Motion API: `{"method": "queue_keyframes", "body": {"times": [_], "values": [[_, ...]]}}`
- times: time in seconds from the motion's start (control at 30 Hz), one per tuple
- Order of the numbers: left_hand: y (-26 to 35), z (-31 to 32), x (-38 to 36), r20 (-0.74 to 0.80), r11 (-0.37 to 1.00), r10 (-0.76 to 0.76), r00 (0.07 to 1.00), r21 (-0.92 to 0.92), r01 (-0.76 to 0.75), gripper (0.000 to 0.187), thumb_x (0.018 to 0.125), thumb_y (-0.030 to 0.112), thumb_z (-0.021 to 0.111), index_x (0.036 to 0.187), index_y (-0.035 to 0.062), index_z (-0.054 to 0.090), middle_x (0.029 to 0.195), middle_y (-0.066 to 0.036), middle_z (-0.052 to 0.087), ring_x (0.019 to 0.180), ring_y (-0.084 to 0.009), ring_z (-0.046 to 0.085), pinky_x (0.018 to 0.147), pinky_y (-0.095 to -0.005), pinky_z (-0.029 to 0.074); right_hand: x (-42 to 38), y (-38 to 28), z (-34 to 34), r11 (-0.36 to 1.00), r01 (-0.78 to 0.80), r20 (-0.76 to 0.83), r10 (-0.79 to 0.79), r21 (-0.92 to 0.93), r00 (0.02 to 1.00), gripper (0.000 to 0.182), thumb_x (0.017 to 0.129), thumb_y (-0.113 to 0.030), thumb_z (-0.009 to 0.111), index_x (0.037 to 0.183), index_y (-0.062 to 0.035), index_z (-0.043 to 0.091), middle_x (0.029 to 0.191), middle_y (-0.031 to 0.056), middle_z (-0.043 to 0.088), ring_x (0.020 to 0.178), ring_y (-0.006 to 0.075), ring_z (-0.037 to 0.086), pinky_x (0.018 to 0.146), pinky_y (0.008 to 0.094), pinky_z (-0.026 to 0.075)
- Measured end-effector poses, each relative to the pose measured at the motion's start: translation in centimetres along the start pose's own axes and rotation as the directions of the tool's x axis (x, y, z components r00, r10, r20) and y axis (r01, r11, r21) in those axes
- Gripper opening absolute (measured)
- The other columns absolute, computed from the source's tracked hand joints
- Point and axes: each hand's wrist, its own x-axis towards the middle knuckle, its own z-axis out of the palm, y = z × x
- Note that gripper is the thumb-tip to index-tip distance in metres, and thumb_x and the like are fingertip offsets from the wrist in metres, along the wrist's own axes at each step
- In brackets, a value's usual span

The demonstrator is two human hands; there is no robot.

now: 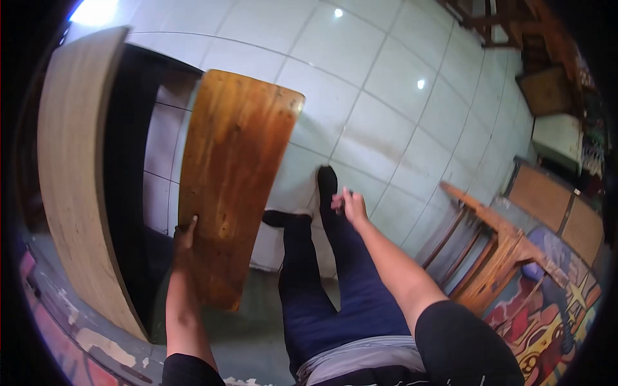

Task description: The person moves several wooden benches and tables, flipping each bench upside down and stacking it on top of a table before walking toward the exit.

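Head camera view, looking down, clock positions from the centre. At 9 o'clock stands a pale wooden panel (74,167) with a black frame (127,141) beside it. Next, the left hand (185,238) touches the left edge of a brown wooden board (238,161), thumb on top; its other fingers are mostly hidden, so I cannot tell how firmly it grips. The board's long axis runs nearly 12 to 6; its middle lies toward 1 o'clock from this nearer hand and 9 o'clock from the right hand (351,206), apart from it, fingers half curled, contents unclear. Around 4 o'clock: wooden furniture (499,251).
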Motion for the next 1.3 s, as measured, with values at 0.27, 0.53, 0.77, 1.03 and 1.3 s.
{"method": "queue_keyframes", "body": {"times": [0.27,0.53,0.77,1.03,1.3], "values": [[17.9,9.8,-3.4,-0.187,0.985,-0.136,0.973,0.081,0.153,0.143,0.053,0.086,0.058,0.144,-0.0015,-0.011,0.146,-0.034,-0.009,0.138,-0.0458,-0.002,0.112,-0.0507,0.009,11.1,-6.3,2.2,0.970,0.179,-0.304,-0.123,0.165,0.945,0.056,0.095,-0.050,0.036,0.085,-0.0038,0.067,0.070,0.0152,0.061,0.074,0.0295,0.061,0.071,0.0388,0.046],[18.4,12.8,-0.2,-0.323,0.974,-0.223,0.919,-0.029,0.226,0.150,0.048,0.094,0.049,0.141,-0.0043,-0.018,0.144,-0.037,-0.016,0.137,-0.0458,-0.009,0.108,-0.0597,0.009,14.6,-13.4,8.6,0.687,0.144,-0.184,-0.015,0.712,0.983,0.045,0.096,-0.050,0.040,0.098,-0.0085,0.056,0.086,0.0058,0.061,0.058,0.0130,0.061,0.052,0.0270,0.050],[20.6,11.7,-2.4,-0.110,0.957,-0.283,0.953,0.039,0.289,0.151,0.050,0.088,0.058,0.138,-0.0033,-0.024,0.141,-0.033,-0.029,0.133,-0.0515,-0.019,0.109,-0.0581,0.004,15.9,-14.7,9.8,0.688,0.069,-0.151,0.059,0.722,0.987,0.042,0.097,-0.048,0.040,0.101,-0.0102,0.057,0.096,0.0039,0.062,0.055,0.0127,0.060,0.049,0.0274,0.044],[21.1,11.6,-2.9,-0.013,0.969,-0.167,0.986,0.181,0.167,0.145,0.053,0.090,0.052,0.143,-0.0044,-0.010,0.143,-0.029,-0.029,0.132,-0.0514,-0.022,0.107,-0.0607,-0.002,16.2,-15.1,9.8,0.734,-0.003,0.010,-0.006,0.679,1.000,0.041,0.095,-0.052,0.039,0.105,-0.0175,0.058,0.099,-0.0030,0.062,0.059,0.0129,0.055,0.054,0.0292,0.043],[20.5,12.8,-3.4,-0.337,0.965,-0.233,0.912,-0.200,0.172,0.150,0.048,0.078,0.071,0.142,-0.0004,-0.016,0.146,-0.031,-0.021,0.134,-0.0512,-0.016,0.108,-0.0609,0.004,12.6,-10.6,5.7,0.836,0.019,0.004,-0.026,0.548,1.000,0.039,0.094,-0.047,0.040,0.098,-0.0127,0.057,0.092,0.0031,0.061,0.072,0.0164,0.055,0.064,0.0343,0.045]]}}
